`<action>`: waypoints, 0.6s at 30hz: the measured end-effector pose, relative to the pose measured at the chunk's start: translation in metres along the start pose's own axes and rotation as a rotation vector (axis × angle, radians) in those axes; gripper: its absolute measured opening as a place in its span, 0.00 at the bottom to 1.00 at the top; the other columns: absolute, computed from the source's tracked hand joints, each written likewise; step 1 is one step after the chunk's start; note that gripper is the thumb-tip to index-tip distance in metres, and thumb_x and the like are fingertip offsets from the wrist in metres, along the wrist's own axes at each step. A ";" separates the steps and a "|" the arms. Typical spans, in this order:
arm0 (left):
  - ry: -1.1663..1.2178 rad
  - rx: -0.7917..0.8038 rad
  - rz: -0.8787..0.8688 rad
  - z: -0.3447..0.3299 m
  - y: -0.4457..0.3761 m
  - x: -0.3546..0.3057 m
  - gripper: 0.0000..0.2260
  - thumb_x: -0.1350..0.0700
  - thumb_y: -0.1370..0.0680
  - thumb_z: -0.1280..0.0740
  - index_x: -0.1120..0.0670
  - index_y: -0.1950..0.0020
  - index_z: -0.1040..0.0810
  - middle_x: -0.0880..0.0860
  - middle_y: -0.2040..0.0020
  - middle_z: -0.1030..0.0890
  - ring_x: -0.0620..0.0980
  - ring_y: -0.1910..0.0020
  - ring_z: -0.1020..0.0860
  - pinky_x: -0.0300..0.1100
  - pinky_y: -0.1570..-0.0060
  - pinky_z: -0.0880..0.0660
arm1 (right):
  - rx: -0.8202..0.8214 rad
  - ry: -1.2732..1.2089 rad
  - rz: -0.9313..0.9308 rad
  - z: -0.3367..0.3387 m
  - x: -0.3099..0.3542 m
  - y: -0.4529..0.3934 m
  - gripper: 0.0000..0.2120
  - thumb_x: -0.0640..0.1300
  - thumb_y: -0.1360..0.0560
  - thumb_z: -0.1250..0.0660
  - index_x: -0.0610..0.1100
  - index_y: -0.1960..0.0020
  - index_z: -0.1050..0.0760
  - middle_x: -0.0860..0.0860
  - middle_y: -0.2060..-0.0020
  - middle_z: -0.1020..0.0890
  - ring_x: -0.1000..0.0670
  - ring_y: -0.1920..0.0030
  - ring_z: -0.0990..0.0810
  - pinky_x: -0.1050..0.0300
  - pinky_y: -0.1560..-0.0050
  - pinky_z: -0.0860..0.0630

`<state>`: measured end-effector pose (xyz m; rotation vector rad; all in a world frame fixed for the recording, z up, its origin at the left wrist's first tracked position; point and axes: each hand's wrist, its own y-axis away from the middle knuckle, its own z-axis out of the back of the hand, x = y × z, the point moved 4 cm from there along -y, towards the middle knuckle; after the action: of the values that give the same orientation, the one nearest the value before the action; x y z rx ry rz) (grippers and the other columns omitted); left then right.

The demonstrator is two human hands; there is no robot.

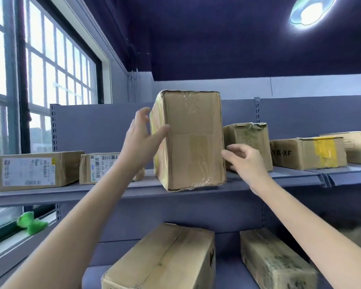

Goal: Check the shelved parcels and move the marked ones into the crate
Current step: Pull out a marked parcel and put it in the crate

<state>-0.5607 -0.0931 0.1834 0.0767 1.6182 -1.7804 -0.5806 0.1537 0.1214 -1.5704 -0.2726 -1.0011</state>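
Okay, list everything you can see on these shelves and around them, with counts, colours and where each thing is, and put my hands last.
Tall parcel: one, brown, taped, upright at the upper shelf's front edge.
Labelled parcels: two, brown with white labels, upper shelf, left.
Other upper parcels: three, brown, one with yellow tape, upper shelf, right.
Lower parcels: two, brown, lower shelf.
Shelving: one, grey-blue.
Window: one, dark-framed, left.
Green object: one, on the windowsill; blurred.
Ceiling lamp: one, lit, top right.
Left hand: open, touching the tall parcel's left side.
Right hand: fingers loosely curled beside its right edge; contact unclear.
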 end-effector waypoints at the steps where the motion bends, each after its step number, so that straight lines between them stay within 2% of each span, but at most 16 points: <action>1: -0.024 -0.006 -0.029 0.002 -0.010 -0.011 0.26 0.46 0.24 0.36 0.47 0.29 0.41 0.48 0.33 0.33 0.48 0.35 0.34 0.48 0.38 0.34 | 0.001 -0.018 0.005 0.000 0.009 -0.007 0.13 0.50 0.29 0.31 0.50 0.45 0.25 0.57 0.53 0.21 0.53 0.48 0.22 0.48 0.42 0.24; 3: -0.049 0.014 -0.050 0.002 -0.028 -0.030 0.27 0.45 0.24 0.39 0.45 0.27 0.45 0.50 0.27 0.39 0.55 0.31 0.36 0.54 0.34 0.35 | -0.011 -0.024 0.052 -0.001 0.034 -0.027 0.23 0.53 0.28 0.33 0.51 0.35 0.32 0.53 0.42 0.24 0.52 0.41 0.26 0.46 0.38 0.27; 5: -0.026 0.048 -0.013 -0.003 -0.044 -0.042 0.26 0.45 0.22 0.42 0.46 0.26 0.45 0.51 0.26 0.40 0.55 0.29 0.38 0.48 0.35 0.38 | -0.006 0.019 0.125 -0.003 0.066 -0.048 0.29 0.55 0.26 0.36 0.54 0.29 0.41 0.50 0.32 0.32 0.49 0.34 0.32 0.47 0.35 0.31; 6: -0.002 0.073 0.031 -0.007 -0.049 -0.044 0.24 0.44 0.22 0.43 0.47 0.27 0.43 0.51 0.27 0.37 0.53 0.31 0.36 0.45 0.39 0.38 | 0.026 0.025 0.135 -0.006 0.080 -0.056 0.30 0.55 0.25 0.37 0.54 0.27 0.45 0.50 0.29 0.35 0.48 0.31 0.35 0.47 0.35 0.33; 8: 0.096 0.138 0.138 -0.015 -0.049 -0.044 0.21 0.44 0.21 0.46 0.48 0.30 0.39 0.48 0.38 0.29 0.48 0.44 0.29 0.43 0.49 0.33 | 0.150 -0.012 0.083 -0.015 0.095 -0.061 0.29 0.55 0.23 0.41 0.54 0.26 0.48 0.50 0.27 0.39 0.47 0.28 0.39 0.46 0.34 0.37; 9: 0.158 0.156 0.176 -0.017 -0.044 -0.044 0.19 0.44 0.21 0.46 0.48 0.32 0.37 0.46 0.45 0.28 0.47 0.50 0.29 0.45 0.52 0.30 | 0.195 -0.036 0.060 -0.019 0.097 -0.057 0.28 0.55 0.22 0.42 0.52 0.26 0.46 0.51 0.27 0.39 0.49 0.28 0.39 0.47 0.34 0.38; 10: 0.205 0.153 0.192 -0.017 -0.039 -0.043 0.17 0.44 0.21 0.46 0.47 0.34 0.36 0.47 0.49 0.29 0.47 0.53 0.29 0.47 0.53 0.28 | 0.189 -0.048 0.065 -0.020 0.099 -0.049 0.25 0.55 0.22 0.43 0.50 0.27 0.42 0.52 0.28 0.37 0.51 0.31 0.37 0.50 0.36 0.37; 12: 0.271 0.091 0.180 -0.010 -0.027 -0.045 0.12 0.45 0.21 0.45 0.48 0.41 0.33 0.48 0.52 0.29 0.49 0.54 0.29 0.52 0.50 0.25 | 0.044 -0.083 0.135 -0.013 0.101 -0.028 0.18 0.54 0.22 0.42 0.50 0.35 0.33 0.53 0.37 0.28 0.56 0.41 0.29 0.55 0.44 0.33; 13: 0.330 0.048 0.182 -0.004 -0.021 -0.047 0.09 0.47 0.22 0.44 0.49 0.46 0.31 0.48 0.55 0.29 0.50 0.55 0.29 0.52 0.52 0.25 | -0.045 -0.119 0.160 -0.007 0.100 -0.017 0.14 0.53 0.23 0.41 0.50 0.39 0.31 0.54 0.42 0.26 0.57 0.46 0.27 0.55 0.47 0.31; 15: 0.480 0.002 0.224 0.010 -0.006 -0.053 0.06 0.50 0.24 0.41 0.51 0.54 0.30 0.49 0.59 0.31 0.51 0.58 0.30 0.47 0.59 0.27 | -0.131 -0.233 0.119 0.005 0.098 0.005 0.10 0.54 0.23 0.42 0.51 0.45 0.31 0.53 0.49 0.25 0.52 0.46 0.25 0.50 0.48 0.27; 16: 0.541 0.002 0.246 0.016 0.002 -0.055 0.04 0.53 0.25 0.39 0.51 0.57 0.29 0.50 0.59 0.30 0.51 0.59 0.30 0.45 0.62 0.27 | -0.098 -0.287 0.073 0.011 0.098 0.015 0.09 0.55 0.23 0.43 0.53 0.47 0.30 0.52 0.49 0.24 0.49 0.47 0.24 0.49 0.49 0.26; 18: 0.603 0.017 0.258 0.023 0.020 -0.055 0.01 0.56 0.26 0.37 0.50 0.58 0.27 0.50 0.58 0.27 0.50 0.59 0.29 0.43 0.65 0.28 | 0.141 -0.388 -0.043 0.013 0.096 0.038 0.10 0.57 0.23 0.43 0.54 0.52 0.26 0.54 0.54 0.20 0.52 0.55 0.21 0.52 0.57 0.24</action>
<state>-0.4998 -0.0878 0.1985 0.8613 1.8895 -1.6535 -0.4915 0.1215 0.1649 -1.6255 -0.6346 -0.6864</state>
